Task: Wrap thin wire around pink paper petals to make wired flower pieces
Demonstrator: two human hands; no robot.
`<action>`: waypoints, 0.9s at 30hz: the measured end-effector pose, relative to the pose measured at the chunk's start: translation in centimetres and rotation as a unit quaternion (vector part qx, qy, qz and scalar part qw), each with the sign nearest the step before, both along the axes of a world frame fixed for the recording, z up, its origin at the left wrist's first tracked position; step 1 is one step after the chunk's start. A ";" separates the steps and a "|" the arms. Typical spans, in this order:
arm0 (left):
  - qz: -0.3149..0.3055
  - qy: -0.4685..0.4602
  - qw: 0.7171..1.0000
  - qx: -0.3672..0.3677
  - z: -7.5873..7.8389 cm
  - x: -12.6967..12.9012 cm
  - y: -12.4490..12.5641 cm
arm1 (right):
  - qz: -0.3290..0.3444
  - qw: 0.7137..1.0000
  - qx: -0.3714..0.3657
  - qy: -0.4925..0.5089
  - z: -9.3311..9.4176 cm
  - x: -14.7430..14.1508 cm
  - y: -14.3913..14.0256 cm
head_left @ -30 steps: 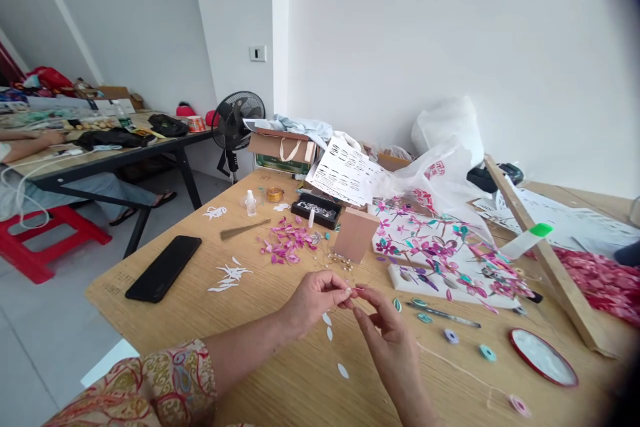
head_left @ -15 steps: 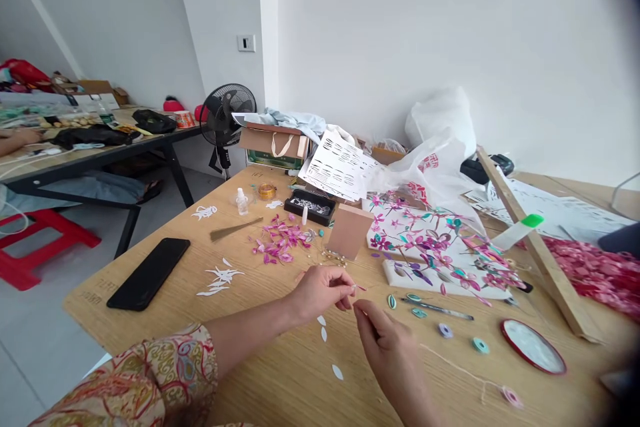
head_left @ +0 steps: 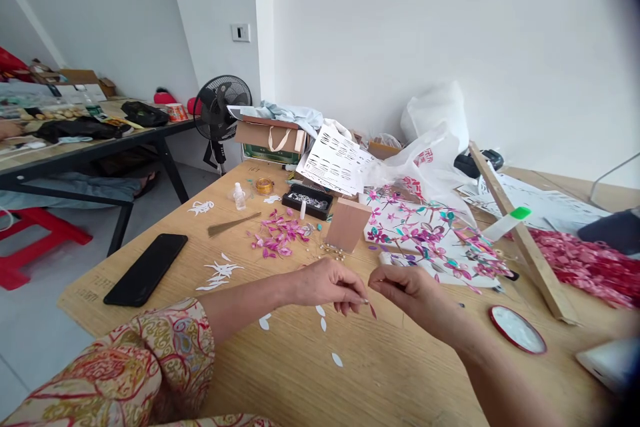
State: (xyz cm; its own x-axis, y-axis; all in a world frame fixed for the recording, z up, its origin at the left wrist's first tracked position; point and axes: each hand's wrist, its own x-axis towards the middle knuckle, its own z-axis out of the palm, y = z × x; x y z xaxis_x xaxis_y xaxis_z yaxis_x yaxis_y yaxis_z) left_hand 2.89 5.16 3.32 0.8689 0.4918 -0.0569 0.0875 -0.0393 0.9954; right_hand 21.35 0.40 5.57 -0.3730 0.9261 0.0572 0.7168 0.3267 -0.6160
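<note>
While both hands hover low over the desk (head_left: 400, 373), the left hand (head_left: 320, 283) pinches a small pink petal (head_left: 373, 311) at its fingertips, fingers pressed together around something thin; the petal hangs just above the wood. The right hand (head_left: 407, 287) sits close beside it, fingers curled, though whether they grip anything I cannot tell. White paper petals (head_left: 320, 320) lie scattered beneath, and a red lid (head_left: 517, 329) rests to the right. The petal looks light and barely held, so a loosened pinch could probably drop it among the scraps, or a squeeze could crease it.
</note>
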 end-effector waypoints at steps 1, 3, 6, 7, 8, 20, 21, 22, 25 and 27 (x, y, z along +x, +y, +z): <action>0.016 -0.017 0.999 -0.045 0.0 -0.1 0.0 | -0.005 0.998 -0.022 0.059 -0.7 0.1 0.2; 0.059 -0.048 0.993 -0.094 0.1 -0.3 -0.1 | -0.028 0.983 -0.057 0.173 -2.6 0.1 0.1; 0.123 -0.076 0.983 -0.115 -0.1 -0.4 -0.2 | -0.093 0.946 -0.091 0.296 -5.6 -0.9 -0.6; 0.142 -0.081 0.980 -0.116 -0.1 -0.3 -0.2 | -0.112 0.937 -0.089 0.320 -6.4 -1.4 -0.9; 0.159 -0.083 0.977 -0.112 -0.2 -0.2 -0.1 | -0.127 0.934 -0.077 0.326 -6.9 -1.9 -1.3; 0.038 0.035 0.982 0.181 1.0 0.0 -0.6 | -0.097 0.986 0.136 -0.017 0.0 -1.0 -2.8; 0.020 0.027 0.991 0.130 1.3 -0.1 -0.7 | -0.096 0.989 0.113 0.011 0.1 -0.5 -2.2; 0.018 0.017 0.997 0.078 1.6 -0.1 -0.7 | -0.097 0.990 0.092 0.049 -0.2 -0.1 -1.6; 0.086 -0.018 0.996 -0.022 1.8 -0.1 -0.8 | -0.102 0.980 0.040 0.168 -2.1 -0.4 -0.5; 0.142 -0.034 0.988 -0.044 1.4 0.0 -0.6 | -0.115 0.971 0.029 0.206 -3.9 -1.5 -0.6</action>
